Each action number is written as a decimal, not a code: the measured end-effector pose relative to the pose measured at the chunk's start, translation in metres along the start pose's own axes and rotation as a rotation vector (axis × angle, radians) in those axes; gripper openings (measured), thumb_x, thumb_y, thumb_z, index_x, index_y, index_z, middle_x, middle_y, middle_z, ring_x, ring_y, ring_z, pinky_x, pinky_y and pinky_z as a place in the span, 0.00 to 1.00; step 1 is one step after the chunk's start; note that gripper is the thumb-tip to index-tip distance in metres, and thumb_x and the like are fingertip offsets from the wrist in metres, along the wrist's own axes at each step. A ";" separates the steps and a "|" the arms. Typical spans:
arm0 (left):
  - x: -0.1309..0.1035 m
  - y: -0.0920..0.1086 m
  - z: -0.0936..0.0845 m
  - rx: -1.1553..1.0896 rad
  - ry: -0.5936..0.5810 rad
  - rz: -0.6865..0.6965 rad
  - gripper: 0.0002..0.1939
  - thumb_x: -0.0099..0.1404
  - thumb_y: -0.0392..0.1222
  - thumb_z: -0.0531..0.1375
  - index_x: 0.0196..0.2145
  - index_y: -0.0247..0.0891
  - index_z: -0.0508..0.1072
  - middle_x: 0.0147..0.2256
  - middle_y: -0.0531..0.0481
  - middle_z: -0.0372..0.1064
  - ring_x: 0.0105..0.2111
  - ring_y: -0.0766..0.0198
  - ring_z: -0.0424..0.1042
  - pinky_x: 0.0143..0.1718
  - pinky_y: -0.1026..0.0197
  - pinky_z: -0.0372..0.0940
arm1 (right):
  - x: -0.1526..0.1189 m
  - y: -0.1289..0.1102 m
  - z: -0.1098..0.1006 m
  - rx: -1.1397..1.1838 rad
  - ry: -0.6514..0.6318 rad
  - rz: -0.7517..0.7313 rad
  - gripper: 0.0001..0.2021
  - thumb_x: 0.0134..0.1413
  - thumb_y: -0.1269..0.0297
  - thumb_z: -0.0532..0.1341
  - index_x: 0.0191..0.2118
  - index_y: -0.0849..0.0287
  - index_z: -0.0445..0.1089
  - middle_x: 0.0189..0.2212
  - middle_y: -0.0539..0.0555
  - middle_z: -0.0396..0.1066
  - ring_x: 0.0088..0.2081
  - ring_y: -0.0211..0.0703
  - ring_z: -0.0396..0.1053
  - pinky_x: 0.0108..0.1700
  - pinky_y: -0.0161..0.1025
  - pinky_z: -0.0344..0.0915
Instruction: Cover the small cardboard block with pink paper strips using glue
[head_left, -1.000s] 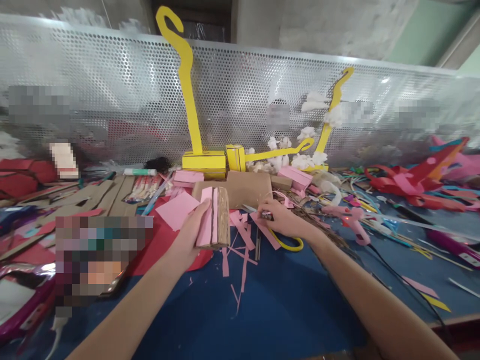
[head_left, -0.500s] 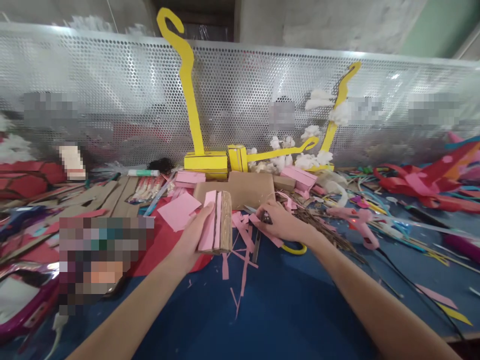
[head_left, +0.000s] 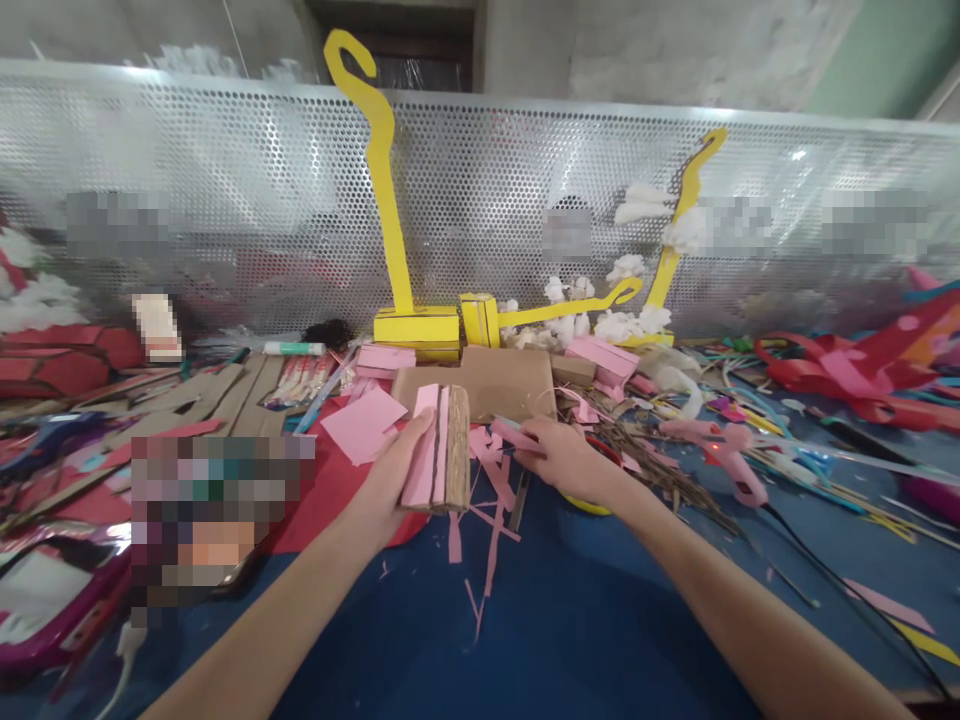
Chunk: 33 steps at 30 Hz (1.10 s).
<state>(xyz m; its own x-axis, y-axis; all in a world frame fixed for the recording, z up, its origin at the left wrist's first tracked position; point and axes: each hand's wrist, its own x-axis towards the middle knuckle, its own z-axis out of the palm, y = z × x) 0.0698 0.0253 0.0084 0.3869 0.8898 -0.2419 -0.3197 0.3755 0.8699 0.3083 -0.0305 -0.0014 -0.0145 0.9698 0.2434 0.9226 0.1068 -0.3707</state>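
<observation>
My left hand (head_left: 397, 470) is closed on the side of a small cardboard block (head_left: 457, 450), its corrugated edge bare on the right and pink paper with dark seams on the left. To the right of it, my right hand (head_left: 570, 455) pinches a pink paper strip (head_left: 514, 436), held just above the blue table. Under that hand shows a yellow scissor handle (head_left: 589, 506), with the rest covered. A dark blade-like tool (head_left: 518, 505) and pink paper scraps (head_left: 493, 550) lie between the hands. A square of pink paper (head_left: 364, 425) rests on red sheet material beside my left wrist.
A flat cardboard piece (head_left: 510, 385) lies behind the hands. Farther back stand yellow hook-shaped pieces (head_left: 390, 220) against a perforated metal screen (head_left: 495, 170). At right lies a pink glue gun (head_left: 739, 460) with a black cord; twigs (head_left: 667, 470) are closer in.
My right hand has lifted a pink strip off the scraps and turned it toward the block. The left hand keeps its hold on the block; the view has shifted slightly.
</observation>
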 end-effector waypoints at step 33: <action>-0.017 -0.005 -0.001 0.010 -0.426 -0.210 0.28 0.69 0.51 0.63 0.62 0.40 0.64 0.45 0.36 0.77 0.32 0.53 0.81 0.22 0.61 0.76 | -0.023 -0.040 -0.013 1.388 0.089 0.098 0.13 0.54 0.56 0.72 0.32 0.58 0.72 0.21 0.46 0.70 0.21 0.31 0.63 0.23 0.30 0.59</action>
<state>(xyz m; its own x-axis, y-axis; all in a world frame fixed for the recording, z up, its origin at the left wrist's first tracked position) 0.0646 0.0087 0.0075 0.7633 0.6084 -0.2173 -0.1886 0.5315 0.8258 0.2765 -0.0597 0.0198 0.1002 0.9744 0.2011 -0.2143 0.2185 -0.9520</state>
